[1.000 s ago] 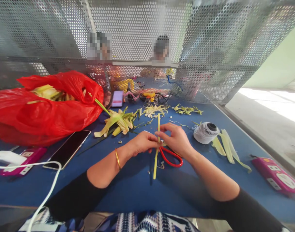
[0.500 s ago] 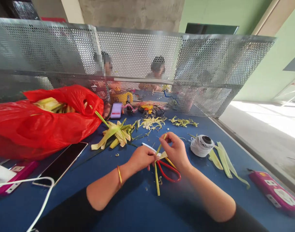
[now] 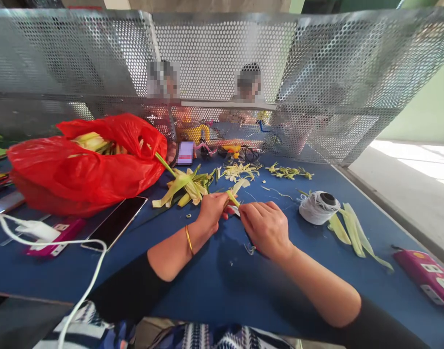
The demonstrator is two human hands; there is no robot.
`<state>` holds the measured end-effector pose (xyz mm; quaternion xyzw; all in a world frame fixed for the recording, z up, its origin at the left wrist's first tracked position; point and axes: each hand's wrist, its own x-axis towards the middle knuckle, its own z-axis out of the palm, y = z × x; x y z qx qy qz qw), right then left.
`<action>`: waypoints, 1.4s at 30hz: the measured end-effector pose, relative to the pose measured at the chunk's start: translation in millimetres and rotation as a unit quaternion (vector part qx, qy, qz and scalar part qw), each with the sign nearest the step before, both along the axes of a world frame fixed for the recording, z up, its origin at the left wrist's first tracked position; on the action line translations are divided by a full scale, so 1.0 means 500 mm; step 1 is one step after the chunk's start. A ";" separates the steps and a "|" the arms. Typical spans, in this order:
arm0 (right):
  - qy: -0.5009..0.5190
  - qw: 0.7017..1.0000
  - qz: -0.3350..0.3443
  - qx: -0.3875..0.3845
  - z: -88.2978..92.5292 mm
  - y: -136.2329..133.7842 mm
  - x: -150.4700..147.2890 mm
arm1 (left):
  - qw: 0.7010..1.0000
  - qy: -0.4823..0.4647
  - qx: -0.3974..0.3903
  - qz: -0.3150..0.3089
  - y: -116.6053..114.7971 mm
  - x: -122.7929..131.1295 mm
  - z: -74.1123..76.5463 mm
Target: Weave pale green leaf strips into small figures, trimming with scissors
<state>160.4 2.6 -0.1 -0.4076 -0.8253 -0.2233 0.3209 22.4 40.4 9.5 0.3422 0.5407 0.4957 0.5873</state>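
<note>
A rolled strip of corn husk (image 3: 232, 197) spans the gap between my two hands, its pale flared end pointing away from me. My left hand (image 3: 211, 212), below a gold bangle, pinches one part of it. My right hand (image 3: 266, 227) closes round the other end, back of the hand upward. Beneath the right hand lie scissors (image 3: 236, 210); a bit of blade shows and the red handles are almost wholly hidden. A loose curl of thread (image 3: 250, 249) rests close by. Further right stands a spool of white string (image 3: 319, 208).
Left are a red plastic bag (image 3: 123, 177) of husks, a black phone (image 3: 118, 223) and a power bank (image 3: 67, 235) with white cable. Husk pieces (image 3: 185, 186) and small cut bits (image 3: 239, 171) lie ahead, before a perforated metal screen (image 3: 222, 53). Husk strips (image 3: 353, 228) lie right.
The husk strip has swung from pointing toward me to pointing away. My right hand has turned over and moved lower, now covering the scissors' red handles. The view has tilted down.
</note>
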 end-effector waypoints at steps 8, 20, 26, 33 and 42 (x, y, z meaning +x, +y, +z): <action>-0.022 0.997 -0.049 0.050 0.000 0.002 -0.003 | 0.999 -0.034 -0.013 -0.020 0.000 0.005 -0.010; -0.066 0.998 -0.018 -0.001 -0.015 -0.005 -0.012 | 0.994 -0.062 -0.053 -0.075 -0.013 0.000 -0.002; -0.066 0.997 -0.046 0.015 -0.014 0.002 -0.007 | 0.987 -0.115 -0.062 -0.092 -0.008 -0.004 0.004; -0.089 0.995 -0.041 0.024 -0.014 0.008 -0.003 | 0.987 -0.115 -0.030 -0.110 -0.010 -0.005 0.002; -0.114 0.992 0.003 0.055 -0.020 0.013 -0.002 | 0.991 -0.103 0.004 -0.090 -0.007 -0.003 -0.005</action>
